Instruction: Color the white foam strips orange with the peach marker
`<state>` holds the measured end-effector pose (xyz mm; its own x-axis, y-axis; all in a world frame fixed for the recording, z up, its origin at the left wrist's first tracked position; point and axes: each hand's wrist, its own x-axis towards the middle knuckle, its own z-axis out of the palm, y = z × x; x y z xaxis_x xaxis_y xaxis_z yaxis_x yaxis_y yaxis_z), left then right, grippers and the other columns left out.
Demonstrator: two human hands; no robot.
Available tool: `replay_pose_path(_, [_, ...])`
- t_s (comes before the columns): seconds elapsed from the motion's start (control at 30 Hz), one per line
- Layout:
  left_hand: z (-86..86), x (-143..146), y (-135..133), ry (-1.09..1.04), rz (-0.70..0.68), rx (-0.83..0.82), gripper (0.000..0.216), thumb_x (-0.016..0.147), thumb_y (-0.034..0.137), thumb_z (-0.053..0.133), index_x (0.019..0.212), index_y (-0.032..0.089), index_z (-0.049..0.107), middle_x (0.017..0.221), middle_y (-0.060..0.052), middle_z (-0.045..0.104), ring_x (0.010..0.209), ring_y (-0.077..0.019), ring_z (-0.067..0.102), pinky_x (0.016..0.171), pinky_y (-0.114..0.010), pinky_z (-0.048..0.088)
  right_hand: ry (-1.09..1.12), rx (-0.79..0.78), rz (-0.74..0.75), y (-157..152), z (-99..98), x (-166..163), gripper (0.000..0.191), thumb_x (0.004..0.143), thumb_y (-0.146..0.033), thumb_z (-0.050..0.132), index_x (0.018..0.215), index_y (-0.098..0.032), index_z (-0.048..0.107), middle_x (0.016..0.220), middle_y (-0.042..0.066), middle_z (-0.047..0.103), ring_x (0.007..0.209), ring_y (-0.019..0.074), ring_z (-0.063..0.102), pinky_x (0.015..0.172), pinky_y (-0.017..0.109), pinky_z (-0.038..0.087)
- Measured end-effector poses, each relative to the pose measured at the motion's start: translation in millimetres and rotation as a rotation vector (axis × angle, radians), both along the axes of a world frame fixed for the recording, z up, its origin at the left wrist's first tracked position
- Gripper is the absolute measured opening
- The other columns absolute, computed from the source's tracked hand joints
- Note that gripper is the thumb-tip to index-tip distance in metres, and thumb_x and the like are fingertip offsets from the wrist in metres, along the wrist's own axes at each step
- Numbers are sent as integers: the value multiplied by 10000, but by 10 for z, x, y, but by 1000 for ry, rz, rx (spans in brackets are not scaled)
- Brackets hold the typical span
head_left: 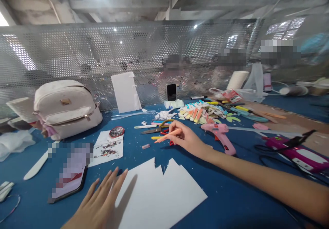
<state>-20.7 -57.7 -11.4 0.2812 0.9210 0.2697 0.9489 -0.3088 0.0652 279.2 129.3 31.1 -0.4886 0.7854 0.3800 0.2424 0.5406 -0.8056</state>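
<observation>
A white sheet of paper (159, 198) with a jagged, cut-out notch in its far edge lies in front of me. My left hand (102, 194) is open, fingers stretched out, over the sheet's left edge. Beyond the sheet, my right hand (185, 138) is closed around an orange pen (168, 135) whose tip points left. Scissors (151, 130) and several coloured pens (142, 127) lie close to that hand, some partly hidden by it. A small pinkish cylinder (146, 146) rests left of the pen tip.
A phone (73, 174) and a paper with glitter (110, 150) lie left, before a white backpack (66, 109). Right are a pink glue gun (219, 136), a heap of coloured strips (200, 112) and a magenta device with cables (295, 153). A perforated metal screen (102, 58) stands behind.
</observation>
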Motion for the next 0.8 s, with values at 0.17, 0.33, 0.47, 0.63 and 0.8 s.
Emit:
replay_pose_path(0.17, [336,85,767,-64,-128,-112,473,981,467,519,1395,239,492,1413,-119,542,1266,-289,561,1048,-505,478,-38,22,6,139,-169,-132,97,874,-268,601,869,-192,541,778,-20,561,630,131,528,597,239,384])
replay_pose_path(0.33, [256,378,1397,-65,-130,-105,314,968,367,596,1216,174,589,1233,-84,610,1059,-205,631,910,-421,546,-58,40,24,97,-201,-194,45,878,-207,567,897,-175,592,871,29,659,769,173,612,670,252,433])
replay_pose_path(0.47, [156,465,1533,-101,-97,-72,333,966,369,599,1230,167,579,1229,-86,608,1050,-207,634,896,-420,552,-72,35,33,35,-193,-206,65,888,-190,553,916,-166,607,869,34,695,759,174,632,692,261,452])
replay_pose_path(0.63, [89,396,1566,-206,-116,-72,328,967,374,596,1225,171,582,1228,-85,609,1046,-204,634,896,-416,551,-47,36,40,11,-175,-202,130,892,-198,568,934,-153,683,961,71,731,890,208,671,789,300,488])
replay_pose_path(0.8, [47,323,1573,-380,-179,-97,322,969,372,594,1217,167,584,1209,-83,616,1022,-197,641,878,-404,558,-5,11,63,11,-161,-158,173,877,-232,637,988,-166,753,1017,77,768,964,231,698,905,350,511])
